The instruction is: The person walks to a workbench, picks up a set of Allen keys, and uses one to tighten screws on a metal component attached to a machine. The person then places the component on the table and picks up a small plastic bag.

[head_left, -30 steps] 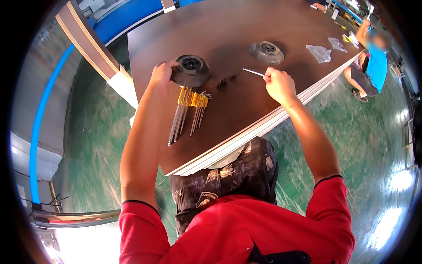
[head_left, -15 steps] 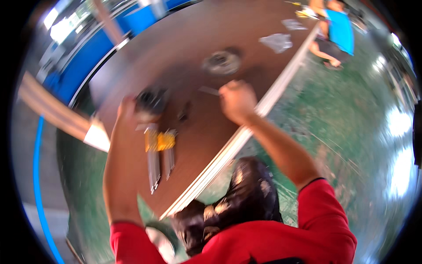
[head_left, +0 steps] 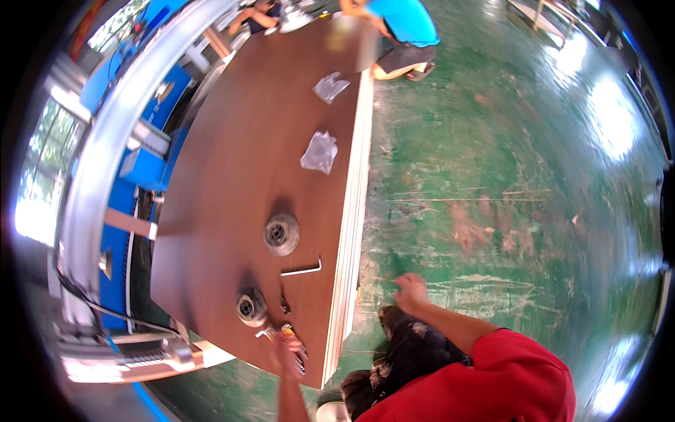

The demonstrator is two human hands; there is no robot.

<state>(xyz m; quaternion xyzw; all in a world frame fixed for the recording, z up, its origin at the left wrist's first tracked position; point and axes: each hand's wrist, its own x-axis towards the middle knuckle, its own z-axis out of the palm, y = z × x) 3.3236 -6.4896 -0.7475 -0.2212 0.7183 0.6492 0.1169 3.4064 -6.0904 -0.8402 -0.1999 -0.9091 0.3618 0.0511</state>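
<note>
My left hand (head_left: 284, 353) reaches over the near end of the brown board (head_left: 239, 148). Its blurred fingers are at a bundle of metal rods with yellow parts (head_left: 288, 329), and whether they grip it cannot be made out. My right hand (head_left: 410, 291) is off the board, above my knee, fingers apart and holding nothing. An L-shaped hex key (head_left: 302, 270) lies near the board's right edge. Two round metal pieces with dark, hollow centres stand on the board: the nearer one (head_left: 252, 308) and the farther one (head_left: 282, 235). A small dark piece (head_left: 284, 302) lies beside the nearer one.
Two clear plastic bags, one nearer (head_left: 320, 152) and one farther (head_left: 330, 88), lie on the board. A person in a blue shirt (head_left: 404, 21) crouches at the far end; another person (head_left: 260, 15) is beyond. Blue machinery (head_left: 116, 281) runs along the left. Green floor (head_left: 478, 155) lies right.
My right hand has let go of the hex key and moved off the board. My left hand has gone from the nearer round piece to the yellow-banded rods. My view has turned.
</note>
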